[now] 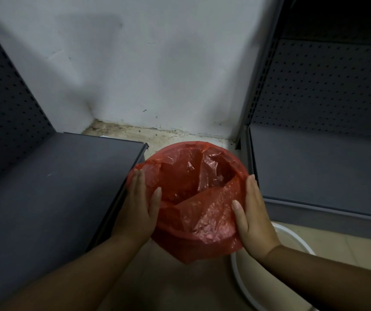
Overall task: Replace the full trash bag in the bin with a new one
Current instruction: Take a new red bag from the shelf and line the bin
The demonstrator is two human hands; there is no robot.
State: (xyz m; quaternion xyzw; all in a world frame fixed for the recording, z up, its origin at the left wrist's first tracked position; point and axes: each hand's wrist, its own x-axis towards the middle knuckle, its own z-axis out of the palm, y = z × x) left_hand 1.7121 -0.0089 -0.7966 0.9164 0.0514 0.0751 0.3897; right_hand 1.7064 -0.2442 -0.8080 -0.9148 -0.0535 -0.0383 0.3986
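Observation:
A red plastic trash bag (193, 194) lines a round bin on the floor, its edge folded down over the rim all round, so the bin itself is hidden under it. The bag's inside is crumpled and looks hollow. My left hand (138, 205) lies flat against the bag at the bin's left side, fingers straight, thumb over the rim. My right hand (253, 212) presses the bag on the right side the same way, thumb on the folded plastic.
Dark grey shelf units stand close on both sides: a low shelf (56, 187) at the left, another (319, 167) at the right. A white wall (146, 63) is behind. A white round rim (292, 234) lies on the floor at lower right.

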